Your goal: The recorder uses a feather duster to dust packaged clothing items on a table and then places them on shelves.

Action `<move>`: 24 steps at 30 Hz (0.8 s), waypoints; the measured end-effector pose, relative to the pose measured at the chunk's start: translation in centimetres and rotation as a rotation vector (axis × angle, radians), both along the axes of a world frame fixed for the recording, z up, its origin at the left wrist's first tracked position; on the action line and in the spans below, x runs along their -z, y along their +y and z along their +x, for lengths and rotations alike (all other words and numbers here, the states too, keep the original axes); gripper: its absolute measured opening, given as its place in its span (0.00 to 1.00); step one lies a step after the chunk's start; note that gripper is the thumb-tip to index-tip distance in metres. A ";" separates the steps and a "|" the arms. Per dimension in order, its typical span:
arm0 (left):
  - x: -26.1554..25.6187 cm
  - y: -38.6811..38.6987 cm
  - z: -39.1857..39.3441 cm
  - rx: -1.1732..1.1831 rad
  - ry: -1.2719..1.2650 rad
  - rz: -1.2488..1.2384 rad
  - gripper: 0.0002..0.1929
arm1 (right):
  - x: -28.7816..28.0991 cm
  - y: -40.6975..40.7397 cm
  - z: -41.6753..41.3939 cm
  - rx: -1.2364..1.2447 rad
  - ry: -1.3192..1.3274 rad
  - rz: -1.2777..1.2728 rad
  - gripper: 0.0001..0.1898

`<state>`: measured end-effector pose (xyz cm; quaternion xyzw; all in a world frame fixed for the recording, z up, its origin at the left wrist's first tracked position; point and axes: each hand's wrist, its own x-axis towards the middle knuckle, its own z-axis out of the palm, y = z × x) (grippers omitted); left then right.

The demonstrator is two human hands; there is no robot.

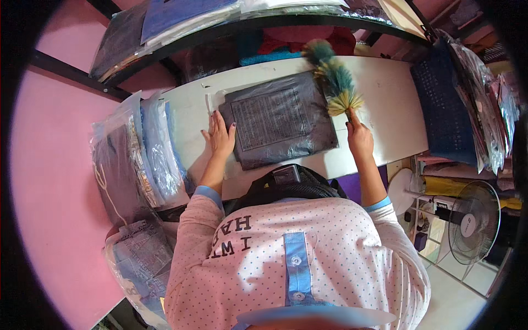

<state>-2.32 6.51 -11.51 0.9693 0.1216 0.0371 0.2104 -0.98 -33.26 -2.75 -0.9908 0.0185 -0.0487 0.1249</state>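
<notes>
A dark garment folded in a clear plastic bag (284, 119) lies flat on the white tabletop (387, 90), with a block of small print on its upper face. My left hand (220, 134) rests at the bag's left edge, fingers spread and pointing away from me. In my right hand (359, 136) is the handle of a feather duster (340, 82) with green and yellow tufts. The duster's far end is blurred and reaches past the bag's upper right corner. My right fist is just right of the bag, apart from it.
Bagged clothes stand along the left side (161, 148) and hang at the right (478, 103). A black shelf frame (264, 29) crosses above the table's back, loaded with packed garments. A standing fan (474, 222) is at lower right, and bagged jeans (142, 255) lie at lower left.
</notes>
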 end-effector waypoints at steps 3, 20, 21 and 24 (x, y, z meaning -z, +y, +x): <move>0.6 0.2 -2.3 0.024 -0.002 0.098 0.34 | 0.1 0.6 -2.4 -0.165 -0.200 0.173 0.26; 0.9 0.2 -6.3 0.033 -0.006 0.365 0.34 | 2.9 -0.3 -9.5 -0.372 -0.093 0.341 0.25; 0.9 0.2 -6.3 0.032 -0.004 0.364 0.34 | 2.5 0.3 -10.3 -0.462 -0.005 0.249 0.25; 0.9 0.1 -6.3 0.032 0.013 0.389 0.34 | 4.5 -0.8 -11.5 -0.409 0.047 0.141 0.25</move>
